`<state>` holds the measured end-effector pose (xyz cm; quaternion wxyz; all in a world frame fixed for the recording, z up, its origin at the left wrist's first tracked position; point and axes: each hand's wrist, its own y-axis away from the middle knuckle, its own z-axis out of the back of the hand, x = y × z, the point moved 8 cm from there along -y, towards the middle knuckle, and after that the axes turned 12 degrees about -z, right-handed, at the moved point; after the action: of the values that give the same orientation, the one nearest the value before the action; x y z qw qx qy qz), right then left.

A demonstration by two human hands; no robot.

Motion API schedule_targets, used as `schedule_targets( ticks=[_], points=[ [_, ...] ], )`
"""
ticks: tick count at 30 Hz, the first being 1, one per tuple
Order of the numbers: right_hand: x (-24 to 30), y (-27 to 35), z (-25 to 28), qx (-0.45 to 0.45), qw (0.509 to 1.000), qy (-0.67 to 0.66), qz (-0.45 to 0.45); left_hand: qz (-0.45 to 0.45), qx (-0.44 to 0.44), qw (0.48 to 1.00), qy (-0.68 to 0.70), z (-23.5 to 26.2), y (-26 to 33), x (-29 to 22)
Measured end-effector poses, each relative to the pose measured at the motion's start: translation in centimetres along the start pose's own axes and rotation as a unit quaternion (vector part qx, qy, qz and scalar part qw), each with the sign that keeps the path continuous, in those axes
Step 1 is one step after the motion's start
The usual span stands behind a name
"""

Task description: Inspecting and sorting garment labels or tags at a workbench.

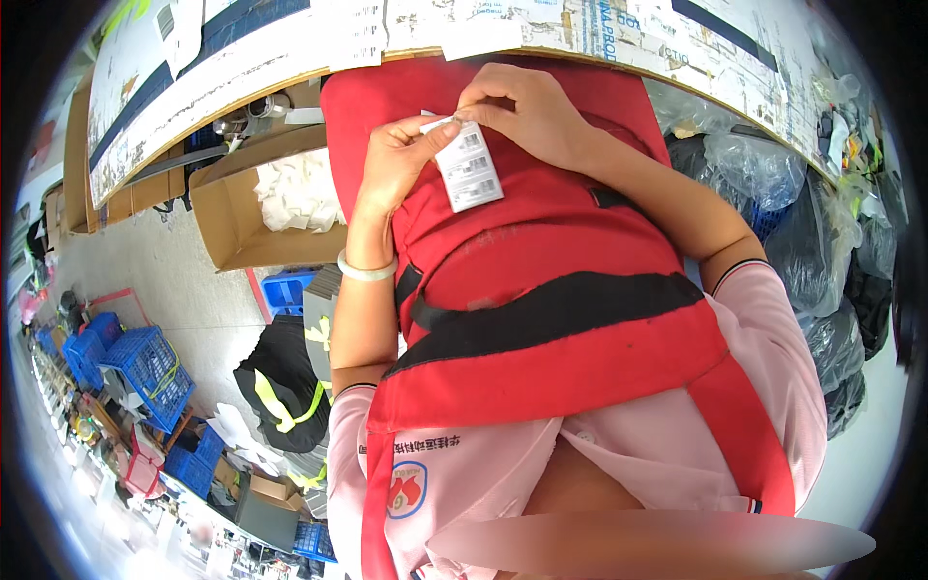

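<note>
A white strip of printed stickers point(471, 174) with small dark codes hangs in front of my red apron, just below the table's edge. My left hand point(398, 159) pinches it near its upper left, thumb across its face. At its top edge, the thumb and fingertips of my right hand point(527, 114) are closed in a pinch. The fingertips of both hands nearly meet there. Whether the right fingers have lifted a single sticker cannot be made out. The red apron point(541, 242) with a black band covers my lap.
Ahead runs a worn white tabletop point(667, 43) with paper sheets lying on it. An open cardboard box point(227, 227) holding white scraps stands at the left. Clear and black plastic bags point(812, 242) crowd the right side. Blue crates point(150, 372) stand on the floor farther left.
</note>
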<state>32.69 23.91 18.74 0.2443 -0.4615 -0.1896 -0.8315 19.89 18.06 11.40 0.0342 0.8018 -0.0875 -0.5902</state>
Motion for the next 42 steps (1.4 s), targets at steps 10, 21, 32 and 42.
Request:
schedule_targets(
  ticks=[10,21,32,42],
  points=[
    [2.8,-1.6,6.1,-0.156,0.975,0.136,0.076,0.004,-0.067,0.991,0.115,1.1,-0.2,-0.3],
    [0.8,-3.6,4.7,-0.106,0.987,0.123,0.014,0.021,-0.082,0.992,0.090,1.4,-0.2,0.4],
    [-0.3,-3.9,4.8,-0.141,0.983,0.117,0.015,0.022,-0.083,0.991,0.101,1.2,-0.2,0.3],
    [-0.5,-3.1,6.1,-0.136,0.985,0.110,0.012,0.023,-0.081,0.992,0.098,1.5,-0.3,0.7]
  ],
)
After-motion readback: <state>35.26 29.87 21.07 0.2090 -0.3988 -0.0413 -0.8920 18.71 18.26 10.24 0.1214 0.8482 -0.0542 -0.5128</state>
